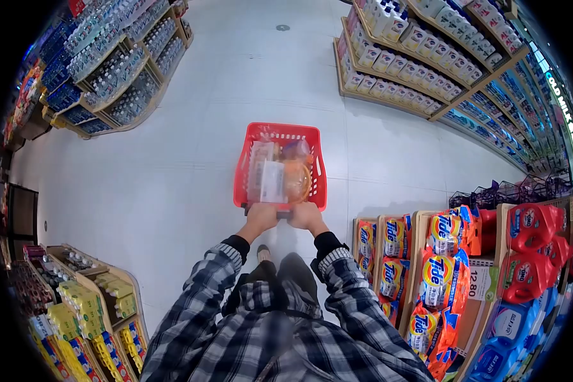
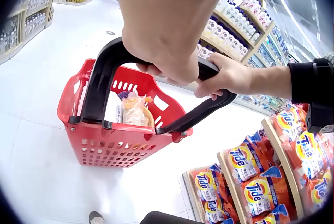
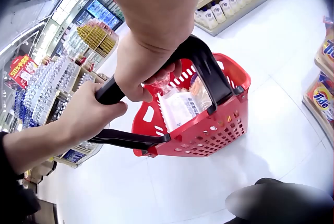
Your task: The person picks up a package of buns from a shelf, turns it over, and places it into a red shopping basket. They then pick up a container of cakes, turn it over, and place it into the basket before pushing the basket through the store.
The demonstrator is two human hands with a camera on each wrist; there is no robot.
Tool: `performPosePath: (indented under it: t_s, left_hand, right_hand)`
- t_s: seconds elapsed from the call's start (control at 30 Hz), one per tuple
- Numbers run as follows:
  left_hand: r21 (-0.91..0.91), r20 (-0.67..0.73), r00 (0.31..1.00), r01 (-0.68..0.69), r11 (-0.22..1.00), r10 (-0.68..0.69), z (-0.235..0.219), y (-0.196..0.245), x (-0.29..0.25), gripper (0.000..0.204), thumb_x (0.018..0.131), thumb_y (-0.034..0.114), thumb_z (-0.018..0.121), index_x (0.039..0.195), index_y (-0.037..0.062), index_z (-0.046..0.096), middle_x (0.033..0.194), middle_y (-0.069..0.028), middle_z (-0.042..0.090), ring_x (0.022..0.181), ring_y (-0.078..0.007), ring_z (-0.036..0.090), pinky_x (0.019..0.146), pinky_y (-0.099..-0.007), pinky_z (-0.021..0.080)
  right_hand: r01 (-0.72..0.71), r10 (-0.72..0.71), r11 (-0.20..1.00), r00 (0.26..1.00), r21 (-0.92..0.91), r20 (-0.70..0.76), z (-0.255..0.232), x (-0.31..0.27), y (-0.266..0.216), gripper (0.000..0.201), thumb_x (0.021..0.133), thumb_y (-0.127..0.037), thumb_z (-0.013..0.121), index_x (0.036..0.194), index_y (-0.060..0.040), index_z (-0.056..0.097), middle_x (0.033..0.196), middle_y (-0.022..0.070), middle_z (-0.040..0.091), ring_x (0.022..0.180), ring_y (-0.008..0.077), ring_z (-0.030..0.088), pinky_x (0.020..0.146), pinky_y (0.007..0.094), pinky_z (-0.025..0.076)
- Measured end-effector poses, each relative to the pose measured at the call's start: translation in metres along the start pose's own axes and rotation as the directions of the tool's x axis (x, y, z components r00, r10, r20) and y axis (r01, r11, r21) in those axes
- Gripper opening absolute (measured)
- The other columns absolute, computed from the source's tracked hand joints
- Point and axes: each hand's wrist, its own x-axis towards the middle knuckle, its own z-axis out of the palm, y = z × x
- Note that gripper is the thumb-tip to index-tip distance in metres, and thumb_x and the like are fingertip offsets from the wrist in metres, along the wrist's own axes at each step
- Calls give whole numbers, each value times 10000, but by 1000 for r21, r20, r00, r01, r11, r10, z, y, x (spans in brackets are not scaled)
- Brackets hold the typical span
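Head view: left hand [image 1: 260,218] and right hand [image 1: 307,215] sit side by side, both wrapped around the black handle [image 1: 285,214] of the red basket [image 1: 278,167]. Basket hangs out in front of the body over the white floor [image 1: 172,165], mid-aisle. Two-hand grip probably spreads the load. Inside: clear packaged goods [image 1: 266,175] and an orange bag [image 1: 297,178], lying flat and filling the bottom. Detergent bags [image 1: 440,270] on the shelf to the right, bottled water shelves [image 1: 111,70] far left.

Left wrist view: left hand [image 2: 167,46] clamped on top of the handle [image 2: 104,78], fingers curled under it. Right hand [image 2: 227,75] grips the same bar just beside it, thumb over the top. The handle is swung up and carries the weight; basket [image 2: 112,143] hangs below, slightly tilted, clear of the floor. A wrapped pack [image 2: 134,110] shows over the rim.

Right wrist view: right hand [image 3: 148,65] closed around the handle [image 3: 209,73] at its peak; left hand [image 3: 91,112] grips next to it, nearly touching. Basket [image 3: 209,130] tips toward the camera, so the clear pack [image 3: 180,106] leans on the near wall. A second handle [image 3: 125,139] lies folded down along the rim, unused.
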Motion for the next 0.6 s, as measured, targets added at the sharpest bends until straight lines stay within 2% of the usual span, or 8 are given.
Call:
performPosePath:
  t_s: [0.1,0.17,0.27,0.47,0.6]
  left_hand:
    - [36,-45,999,-26,999,28,-11,-18,55,196,662,273,577,696,92,643,629,-129,612,595,-296,615,568,-409,492]
    - [62,-78,996,-33,998,37,-17,-36,91,196,661,293,583,686,107,638,603,-113,607,569,-287,611,547,-405,489]
    - [76,-127,991,-26,997,35,-41,-52,145,186,657,292,592,689,113,630,600,-108,608,559,-288,609,536,-412,485]
    - [29,-181,983,-21,999,26,-91,-80,259,193,658,297,594,690,111,627,593,-106,604,567,-285,610,538,-416,484]
    - [62,-148,989,39,997,-30,-110,-96,331,196,660,304,599,681,112,630,601,-104,606,568,-280,610,541,-416,484]
  right_hand:
    - [36,-35,999,999,13,-37,-27,46,20,231,589,-266,589,687,-70,662,676,155,621,667,312,617,653,408,501]
    - [31,-31,999,1000,-16,-3,-48,85,29,231,591,-265,586,684,-68,662,683,156,622,677,312,618,659,408,501]
    - [49,-49,999,999,-17,22,-73,135,47,230,596,-264,583,681,-64,660,686,159,622,680,313,618,663,404,500]
    - [131,-131,991,990,-4,-46,-129,245,94,218,607,-269,586,675,-73,651,659,145,620,636,308,614,629,406,497]
    - [169,-169,986,984,-19,-58,-154,312,131,220,607,-278,588,691,-85,655,636,142,615,622,308,614,615,406,500]
